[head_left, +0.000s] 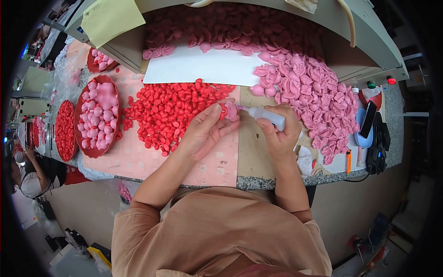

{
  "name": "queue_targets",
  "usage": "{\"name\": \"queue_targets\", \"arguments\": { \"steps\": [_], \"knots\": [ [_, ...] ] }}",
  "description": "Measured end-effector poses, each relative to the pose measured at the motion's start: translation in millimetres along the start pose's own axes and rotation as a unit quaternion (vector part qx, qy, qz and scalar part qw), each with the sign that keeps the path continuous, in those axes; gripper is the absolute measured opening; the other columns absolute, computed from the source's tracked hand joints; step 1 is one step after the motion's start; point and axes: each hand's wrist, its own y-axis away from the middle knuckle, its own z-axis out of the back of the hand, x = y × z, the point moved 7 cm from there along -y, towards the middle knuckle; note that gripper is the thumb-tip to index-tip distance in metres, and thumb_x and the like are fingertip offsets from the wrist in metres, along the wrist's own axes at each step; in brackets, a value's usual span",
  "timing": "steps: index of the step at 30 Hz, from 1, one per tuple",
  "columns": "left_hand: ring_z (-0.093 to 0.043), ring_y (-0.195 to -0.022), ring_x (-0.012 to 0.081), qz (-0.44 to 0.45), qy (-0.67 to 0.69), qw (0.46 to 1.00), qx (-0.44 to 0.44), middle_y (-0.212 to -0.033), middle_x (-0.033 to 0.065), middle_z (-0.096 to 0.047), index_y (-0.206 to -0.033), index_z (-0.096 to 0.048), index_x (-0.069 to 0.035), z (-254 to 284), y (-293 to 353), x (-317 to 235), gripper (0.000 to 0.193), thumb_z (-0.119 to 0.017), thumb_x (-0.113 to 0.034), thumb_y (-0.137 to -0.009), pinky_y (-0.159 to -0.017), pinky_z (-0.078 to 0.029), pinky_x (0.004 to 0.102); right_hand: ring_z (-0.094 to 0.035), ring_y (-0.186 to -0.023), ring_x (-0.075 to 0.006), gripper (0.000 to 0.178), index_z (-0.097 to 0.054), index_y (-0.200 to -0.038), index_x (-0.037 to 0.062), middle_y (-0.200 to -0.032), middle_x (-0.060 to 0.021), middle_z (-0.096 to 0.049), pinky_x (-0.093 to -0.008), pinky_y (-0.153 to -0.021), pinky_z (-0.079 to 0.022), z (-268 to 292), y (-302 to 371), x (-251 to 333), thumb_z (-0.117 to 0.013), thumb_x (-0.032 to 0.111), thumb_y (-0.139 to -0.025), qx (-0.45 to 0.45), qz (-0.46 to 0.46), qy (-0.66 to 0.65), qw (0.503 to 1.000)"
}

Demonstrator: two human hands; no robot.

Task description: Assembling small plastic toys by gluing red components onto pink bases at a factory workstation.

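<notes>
My left hand (202, 133) pinches a small pink ruffled plastic piece (231, 111) between thumb and fingers. A bit of red shows at the piece's left side, by my fingertips. My right hand (282, 136) is wrapped round a translucent white squeeze bottle (273, 118), tilted with its thin nozzle pointing left. The nozzle tip is at the pink piece; whether it touches cannot be made out. Beneath and left of my left hand spreads a heap of small red plastic pieces (161, 113). Right of my right hand lies a large pile of pink ruffled pieces (314, 99).
Red trays (119, 121) of pink balls and red pieces stand at the left. A grey box-like cabinet (383, 60) arches over the back, with white paper (198, 67) under it. At the right are a phone (368, 119), a blue dish (363, 140) and an orange lighter (348, 161). Another person sits far left.
</notes>
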Motion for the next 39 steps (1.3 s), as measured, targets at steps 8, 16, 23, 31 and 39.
{"name": "queue_targets", "arguments": {
  "steps": [8, 16, 23, 31, 39],
  "knots": [
    [-0.055, -0.105, 0.0191, -0.028, -0.026, 0.999, 0.005, -0.117, 0.0088, -0.056, -0.13, -0.043, -0.003, -2, 0, -6, 0.042, -0.048, -0.024, -0.095, -0.092, -0.047, 0.0345, -0.054, -0.068, -0.0163, 0.032, -0.057, -0.09, 0.0012, -0.078, -0.0082, -0.06, -0.0266, -0.063, -0.042, 1, 1, -2, -0.075, 0.022, -0.074, -0.004, -0.002, 0.004, 1.0],
    [-0.056, -0.102, 0.0167, -0.05, -0.042, 0.998, 0.017, -0.123, 0.01, -0.053, -0.132, -0.04, -0.003, 1, 0, -11, 0.041, -0.046, -0.02, -0.095, -0.09, -0.048, 0.0333, -0.054, -0.067, -0.0177, 0.032, -0.057, -0.09, 0.0007, -0.078, -0.009, -0.06, -0.0274, -0.064, -0.043, 0, 1, 0, -0.076, 0.02, -0.073, 0.002, 0.023, 0.013, 1.0],
    [-0.054, -0.107, 0.0178, -0.063, -0.047, 0.997, 0.002, -0.127, 0.0096, -0.049, -0.133, -0.04, -0.004, -6, 1, -16, 0.04, -0.046, -0.016, -0.095, -0.092, -0.046, 0.033, -0.053, -0.066, -0.0174, 0.033, -0.058, -0.09, 0.0003, -0.078, -0.0088, -0.061, -0.028, -0.063, -0.043, 1, 1, 0, -0.077, 0.021, -0.073, -0.006, 0.041, 0.014, 0.999],
    [-0.052, -0.109, 0.0179, -0.077, -0.035, 0.996, 0.011, -0.127, 0.0084, -0.047, -0.132, -0.039, -0.004, -4, 0, -17, 0.039, -0.046, -0.014, -0.095, -0.095, -0.045, 0.034, -0.052, -0.065, -0.0171, 0.035, -0.058, -0.091, 0.0008, -0.077, -0.0079, -0.06, -0.0269, -0.06, -0.042, 0, -1, 4, -0.077, 0.022, -0.072, -0.001, 0.047, 0.026, 0.999],
    [-0.052, -0.109, 0.019, -0.078, -0.019, 0.997, 0.01, -0.121, 0.0082, -0.05, -0.132, -0.038, -0.005, -3, 0, -17, 0.04, -0.046, -0.015, -0.094, -0.096, -0.045, 0.035, -0.052, -0.064, -0.0177, 0.034, -0.057, -0.09, 0.0005, -0.077, -0.0079, -0.06, -0.0275, -0.061, -0.043, 1, 0, 4, -0.077, 0.022, -0.072, -0.003, 0.059, 0.037, 0.998]
  ]
}}
